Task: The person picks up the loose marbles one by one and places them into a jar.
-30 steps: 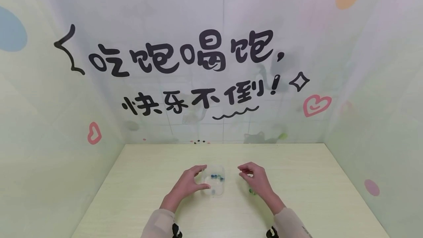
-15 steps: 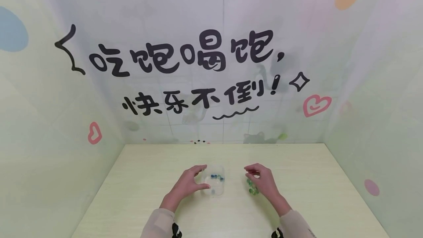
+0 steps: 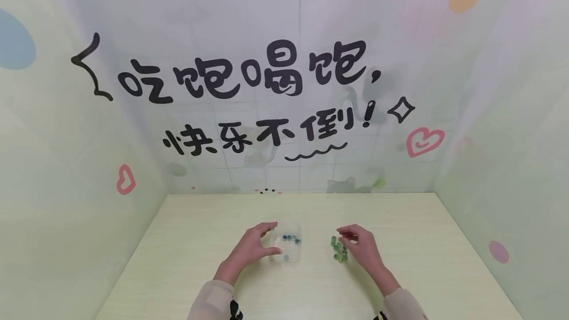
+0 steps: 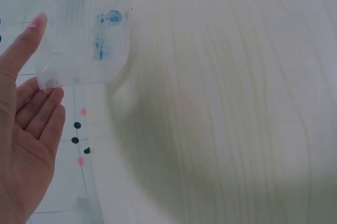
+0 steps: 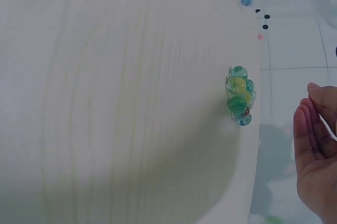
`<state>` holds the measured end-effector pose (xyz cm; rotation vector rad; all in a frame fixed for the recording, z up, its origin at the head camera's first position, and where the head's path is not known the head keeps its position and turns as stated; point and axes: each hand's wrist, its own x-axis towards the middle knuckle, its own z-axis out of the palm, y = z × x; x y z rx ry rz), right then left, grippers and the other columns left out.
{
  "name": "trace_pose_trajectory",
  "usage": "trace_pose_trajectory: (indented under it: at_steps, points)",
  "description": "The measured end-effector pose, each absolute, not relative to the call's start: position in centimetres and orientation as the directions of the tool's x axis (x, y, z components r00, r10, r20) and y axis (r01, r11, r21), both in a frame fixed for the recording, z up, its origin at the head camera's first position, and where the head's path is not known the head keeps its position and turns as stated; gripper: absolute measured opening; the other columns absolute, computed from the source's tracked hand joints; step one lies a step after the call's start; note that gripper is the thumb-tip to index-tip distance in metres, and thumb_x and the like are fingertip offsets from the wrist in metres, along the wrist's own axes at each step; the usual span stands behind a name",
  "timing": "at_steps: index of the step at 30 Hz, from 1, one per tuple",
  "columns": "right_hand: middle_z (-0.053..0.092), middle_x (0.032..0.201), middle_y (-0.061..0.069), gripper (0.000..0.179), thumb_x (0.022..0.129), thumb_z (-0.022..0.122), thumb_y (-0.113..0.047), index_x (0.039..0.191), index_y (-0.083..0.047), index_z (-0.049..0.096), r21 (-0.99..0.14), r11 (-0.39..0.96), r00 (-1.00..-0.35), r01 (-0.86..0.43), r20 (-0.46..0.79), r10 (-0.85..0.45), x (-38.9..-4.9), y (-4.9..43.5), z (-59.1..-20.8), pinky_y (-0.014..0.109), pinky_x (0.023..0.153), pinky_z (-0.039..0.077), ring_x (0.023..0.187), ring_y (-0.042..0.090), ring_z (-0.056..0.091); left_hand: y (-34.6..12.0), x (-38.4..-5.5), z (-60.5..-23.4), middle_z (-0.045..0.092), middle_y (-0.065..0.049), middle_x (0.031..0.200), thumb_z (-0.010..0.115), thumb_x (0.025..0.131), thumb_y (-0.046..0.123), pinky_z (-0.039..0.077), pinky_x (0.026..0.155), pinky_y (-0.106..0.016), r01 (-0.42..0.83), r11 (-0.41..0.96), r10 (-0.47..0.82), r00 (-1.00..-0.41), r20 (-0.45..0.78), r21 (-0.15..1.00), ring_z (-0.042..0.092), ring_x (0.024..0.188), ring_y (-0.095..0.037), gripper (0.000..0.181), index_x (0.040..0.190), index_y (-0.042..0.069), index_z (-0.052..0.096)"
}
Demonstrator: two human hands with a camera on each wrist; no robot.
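Note:
A clear plastic box point(image 3: 291, 253) stands on the table with several blue and green marbles point(image 3: 291, 238) inside. My left hand point(image 3: 251, 247) grips the box from its left side, thumb at the near edge and fingers at the far one; the left wrist view also shows the box point(image 4: 81, 34) between thumb and fingers. To the right lies a cluster of green and yellowish glass marbles point(image 3: 340, 250). Beside and above this cluster is my right hand point(image 3: 361, 246), its fingers bent and thumb near the fingertips. Nothing shows between them in the right wrist view, where the marbles point(image 5: 239, 95) lie apart from the hand.
Pale wood-grain table point(image 3: 213, 216) spreads around both hands. A printed backdrop point(image 3: 231, 23) with black lettering rises at its far edge, and pale side walls point(image 3: 511, 186) close it in on the left and right.
My right hand has moved to the right and slightly nearer, uncovering more of the marble cluster. The left hand and box have stayed in place.

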<state>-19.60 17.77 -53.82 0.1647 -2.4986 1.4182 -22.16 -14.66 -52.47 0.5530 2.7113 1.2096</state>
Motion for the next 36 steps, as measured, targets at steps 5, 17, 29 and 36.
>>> trace_pose_trajectory:
  at_steps: [5,17,29,36]
  points:
    - [0.074,0.094,0.008,0.02,0.081,0.075,0.006,0.098,-0.003,0.075,-0.816,0.536,-0.958,-0.218,0.283,0.041,-19.4,18.6,-54.4,0.02,0.077,0.062,0.082,0.009,0.067,-14.7,-22.2,-52.6,0.055,-0.019,0.144,0.085,0.077,0.035,0.052,0.107,-0.048,0.275,0.623,0.373,-0.927,0.03,0.732,0.054,0.131,-0.041,0.08,0.144,0.005,0.051]
    - [0.074,0.095,0.011,0.019,0.08,0.075,0.007,0.098,-0.001,0.074,-0.825,0.539,-0.969,-0.17,0.239,0.06,-18.9,19.3,-55.4,0.018,0.076,0.061,0.083,0.012,0.067,-14.6,-22.2,-52.4,0.054,-0.02,0.144,0.085,0.078,0.03,0.051,0.107,-0.049,0.279,0.618,0.376,-0.926,0.035,0.736,0.054,0.131,-0.042,0.078,0.143,0.004,0.051]
    - [0.074,0.096,0.01,0.016,0.083,0.073,0.005,0.099,0.0,0.074,-0.828,0.549,-0.984,-0.114,0.172,0.056,-18.9,19.4,-56.5,0.017,0.076,0.06,0.083,0.01,0.066,-14.7,-22.2,-52.5,0.054,-0.02,0.144,0.085,0.079,0.03,0.051,0.107,-0.049,0.282,0.615,0.383,-0.923,0.034,0.737,0.053,0.132,-0.042,0.078,0.144,0.004,0.051]
    - [0.074,0.093,0.01,0.015,0.083,0.074,0.004,0.097,-0.001,0.074,-0.823,0.561,-0.986,-0.089,0.154,0.068,-18.9,19.3,-56.6,0.016,0.073,0.058,0.082,0.009,0.065,-14.6,-22.2,-52.4,0.054,-0.02,0.144,0.085,0.079,0.029,0.051,0.108,-0.049,0.286,0.608,0.384,-0.923,0.041,0.74,0.053,0.132,-0.041,0.078,0.144,0.003,0.051]
